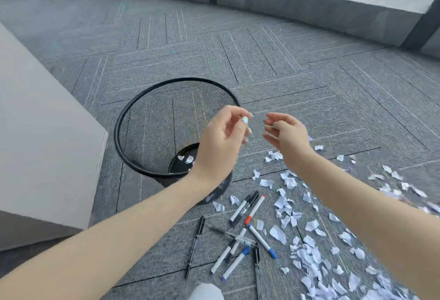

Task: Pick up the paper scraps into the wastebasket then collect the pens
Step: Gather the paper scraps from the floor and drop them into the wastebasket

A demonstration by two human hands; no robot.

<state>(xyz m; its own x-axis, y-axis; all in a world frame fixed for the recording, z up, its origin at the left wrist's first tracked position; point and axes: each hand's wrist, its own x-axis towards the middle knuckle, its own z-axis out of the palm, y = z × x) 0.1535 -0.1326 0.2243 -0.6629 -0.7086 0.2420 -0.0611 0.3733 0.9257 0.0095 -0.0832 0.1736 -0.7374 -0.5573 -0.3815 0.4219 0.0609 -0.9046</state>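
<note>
Just now both hands hang side by side above the floor, the left hand (222, 136) over the near rim of the wastebasket (133, 113) with fingers loosely curled and seemingly nothing in them, the right hand (284, 133) relaxed and empty just outside the rim at three o'clock. From the hands, the paper scraps (307, 247) lie toward five o'clock in a band running from near the basket out to the lower right, so I judge the right hand nearer for the next reach. A few scraps sit in the basket bottom, and the pens (242, 233) lie scattered at six o'clock, mostly lengthwise toward the basket.
</note>
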